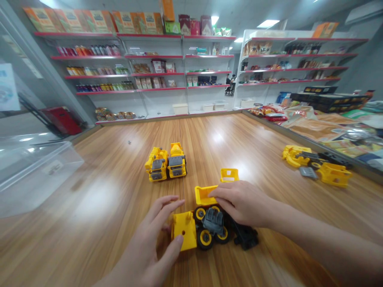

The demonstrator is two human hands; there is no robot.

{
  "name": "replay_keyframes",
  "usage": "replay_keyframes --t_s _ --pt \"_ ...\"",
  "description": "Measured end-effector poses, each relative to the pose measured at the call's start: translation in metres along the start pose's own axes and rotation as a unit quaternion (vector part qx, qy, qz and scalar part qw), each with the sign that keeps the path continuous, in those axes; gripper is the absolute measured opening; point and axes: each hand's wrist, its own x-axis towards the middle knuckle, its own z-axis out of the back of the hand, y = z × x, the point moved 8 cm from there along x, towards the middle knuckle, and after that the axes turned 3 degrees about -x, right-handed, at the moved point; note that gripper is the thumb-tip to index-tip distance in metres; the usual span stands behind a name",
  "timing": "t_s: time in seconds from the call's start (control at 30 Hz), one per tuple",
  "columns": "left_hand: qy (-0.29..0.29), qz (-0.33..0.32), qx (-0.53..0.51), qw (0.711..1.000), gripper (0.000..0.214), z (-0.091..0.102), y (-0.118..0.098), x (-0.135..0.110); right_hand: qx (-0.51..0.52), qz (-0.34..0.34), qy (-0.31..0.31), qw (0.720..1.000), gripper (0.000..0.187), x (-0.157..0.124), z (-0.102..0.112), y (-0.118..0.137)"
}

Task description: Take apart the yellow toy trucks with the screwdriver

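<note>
My left hand (157,239) is open around a yellow toy-truck panel (184,231), its thumb at the panel's front edge and its fingers stretched out. My right hand (243,201) is closed over the right end of a yellow dump bed (203,195); its palm side is hidden. Between the hands lie black wheels with yellow hubs (206,238) and a grey seat piece (214,221). A black chassis part (247,237) lies under my right wrist. Just beyond that hand stands a yellow cab frame (229,174).
Two assembled yellow toy trucks, a crane truck (157,165) and a mixer truck (177,161), stand farther back. Loose yellow parts (333,174) and a grey plate (308,173) lie at the right. A clear plastic bin (38,175) is at the left; stocked shelves (155,73) line the back.
</note>
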Motion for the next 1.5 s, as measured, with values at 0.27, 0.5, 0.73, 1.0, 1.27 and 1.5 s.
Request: replay_keyframes --t_s 0.27,0.5,0.73,1.0,1.27,1.5 --pt "-0.009 0.008 -0.002 1.0 0.044 0.001 0.001 0.0 0.014 0.019 -0.007 1.0 0.027 -0.001 0.0 0.004" --pt "-0.035 -0.025 0.054 0.998 0.039 0.001 -0.002 -0.002 -0.012 -0.073 -0.128 0.989 0.028 -0.012 0.041 -0.043" --pt "-0.035 -0.073 0.134 0.988 0.047 0.009 -0.008 -0.003 -0.053 -0.083 -0.034 0.995 0.031 -0.017 0.03 -0.056" --pt "-0.067 -0.145 0.189 0.969 0.048 0.017 -0.021 -0.003 -0.058 -0.091 -0.088 0.99 0.027 -0.017 0.028 -0.056" --pt "-0.13 -0.21 0.185 0.951 0.073 0.018 -0.039 -0.006 0.435 -0.089 -0.144 0.884 0.019 -0.02 0.022 0.016" --pt "-0.068 -0.314 0.219 0.922 0.089 0.015 -0.052 -0.022 0.691 -0.131 -0.046 0.71 0.023 -0.017 -0.004 0.042"
